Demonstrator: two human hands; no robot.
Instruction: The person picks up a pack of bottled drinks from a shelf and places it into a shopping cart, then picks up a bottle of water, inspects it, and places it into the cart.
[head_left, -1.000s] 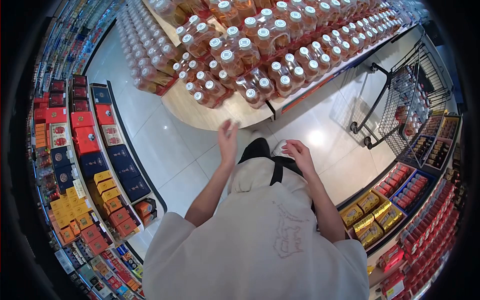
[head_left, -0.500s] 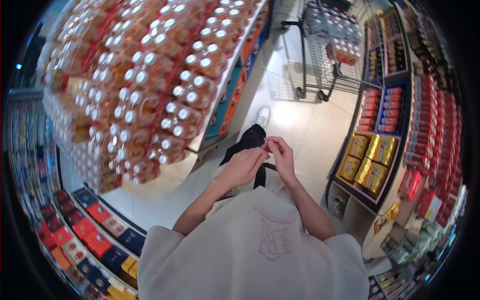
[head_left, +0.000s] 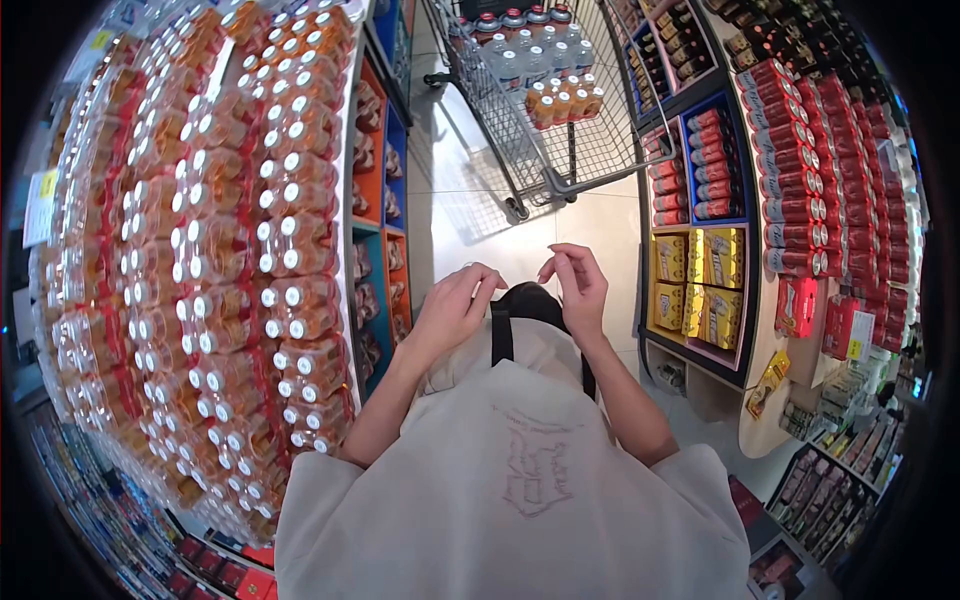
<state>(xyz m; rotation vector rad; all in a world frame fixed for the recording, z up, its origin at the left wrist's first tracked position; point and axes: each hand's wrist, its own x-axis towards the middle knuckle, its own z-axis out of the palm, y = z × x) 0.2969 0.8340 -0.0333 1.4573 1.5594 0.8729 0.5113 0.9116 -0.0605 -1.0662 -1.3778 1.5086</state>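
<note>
My left hand [head_left: 460,305] hovers before my waist, fingers loosely bent and empty as far as I can see. A hand's width away, my right hand [head_left: 578,285] is raised with its fingers slightly curled and apart, holding nothing visible. Neither hand touches any goods. Beyond them stands a wire shopping cart [head_left: 590,165]. It carries a pack of orange-coloured bottles with white caps [head_left: 565,101], clear water bottles [head_left: 530,62] behind that, and dark-capped bottles [head_left: 515,18] at the far end.
On my left rises a large stack of shrink-wrapped orange drink bottles [head_left: 215,270], with coloured shelf compartments [head_left: 375,250] along its side. Shelves on my right hold yellow packs [head_left: 712,285], red-and-grey cans [head_left: 712,165] and stacked red cans [head_left: 795,180]. A tiled floor [head_left: 450,215] runs between.
My hands were together at the fingers and have now moved apart. The view has turned, bringing the cart closer and more directly ahead, with the bottle stack now alongside me.
</note>
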